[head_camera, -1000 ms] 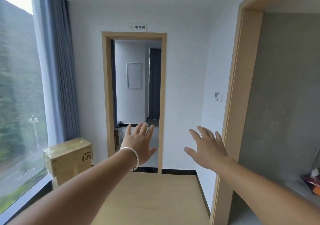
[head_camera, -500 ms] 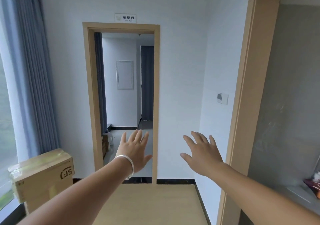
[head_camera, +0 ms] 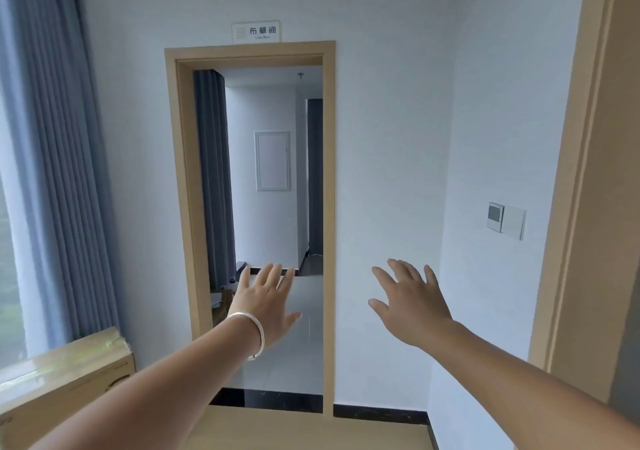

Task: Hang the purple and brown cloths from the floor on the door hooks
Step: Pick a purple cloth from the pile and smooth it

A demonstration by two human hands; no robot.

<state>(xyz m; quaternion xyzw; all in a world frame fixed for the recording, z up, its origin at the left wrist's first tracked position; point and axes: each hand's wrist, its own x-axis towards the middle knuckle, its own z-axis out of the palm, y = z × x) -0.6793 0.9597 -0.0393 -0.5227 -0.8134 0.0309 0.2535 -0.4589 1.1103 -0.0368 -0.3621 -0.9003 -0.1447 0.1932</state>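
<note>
Before the wood-framed doorway (head_camera: 249, 186) both arms were stretched forward. Low against the doorway's opening, the left hand (head_camera: 266, 307) was raised with its back to the camera, its grip open: fingers straight and close together, thumb out to the right, holding nothing. A silver bangle (head_camera: 254, 332) circled its wrist. To the right of the doorway, against the white wall (head_camera: 388, 159), the right hand (head_camera: 408, 300) was likewise open-gripped, fingers spread and empty. The two hands were well apart and touched nothing.

Above the doorway hung a small sign (head_camera: 256, 32) with printed characters. Left of the doorway a blue-grey curtain (head_camera: 52, 159) fell beside a window, and below it stood a taped cardboard box (head_camera: 65, 377). Right of the doorway, on the side wall, sat a switch panel (head_camera: 505, 222), and beyond that a second wooden door frame (head_camera: 575, 186). Through the doorway showed a further room with a dark curtain (head_camera: 211, 179), a white wall panel (head_camera: 272, 161) and a tiled floor. The purple and brown cloths and the door hooks did not show in this view.
</note>
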